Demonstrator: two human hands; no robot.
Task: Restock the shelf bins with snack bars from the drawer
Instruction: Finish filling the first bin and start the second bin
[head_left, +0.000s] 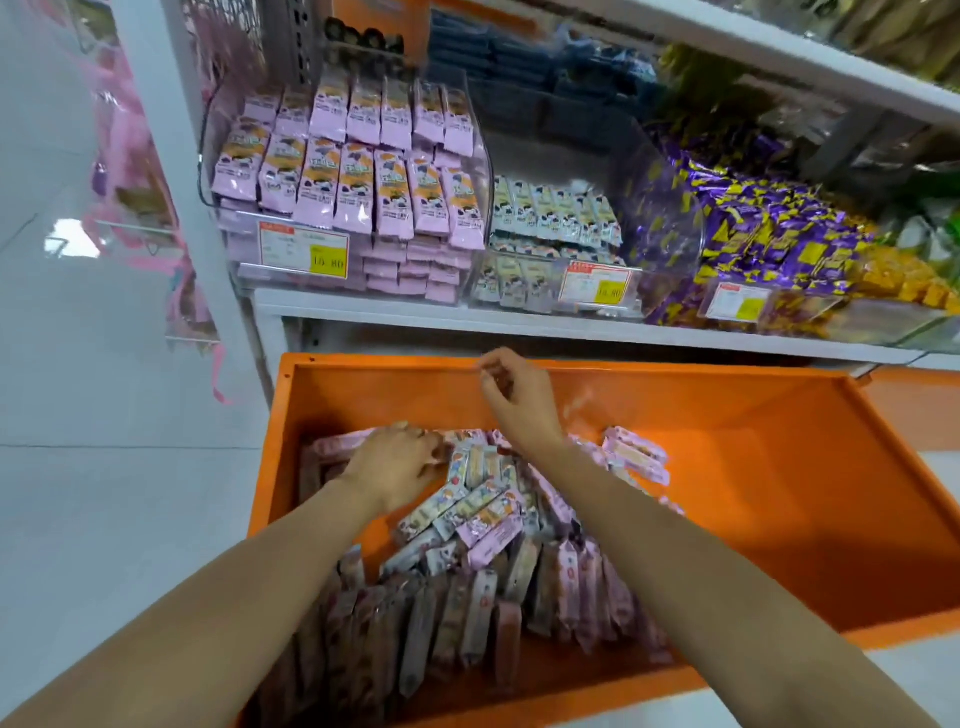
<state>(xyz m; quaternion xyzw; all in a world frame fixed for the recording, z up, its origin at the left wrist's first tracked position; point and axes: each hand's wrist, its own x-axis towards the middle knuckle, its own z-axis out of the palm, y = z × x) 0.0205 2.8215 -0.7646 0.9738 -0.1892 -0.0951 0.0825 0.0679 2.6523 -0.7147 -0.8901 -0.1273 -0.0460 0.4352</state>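
**Both hands over the open drawer of snack bars**

Head view: an orange drawer (727, 415) stands pulled out below a white shelf (467, 318). The snack bars (483, 512) fill its left half in a loose heap, some standing on end along the near side, others lying crosswise on top.

The left hand (395, 462) lies palm down on the far left of the heap. Its fingers (434, 451) are bent over pink wrappers and touch them; whether they grip a bar cannot be told.

The right hand (511, 395) is raised above the heap, near the drawer's back wall. Its fingers (493, 376) are curled narrow toward the thumb and blurred, so whether they hold anything cannot be told.

On the shelf stand clear bins side by side:
- the left bin (249, 270) is packed high with pink packs and carries a price tag (304, 252);
- the middle bin (631, 299) holds pale packs at a lower level;
- the right bin (675, 244) holds purple and yellow wrappers.
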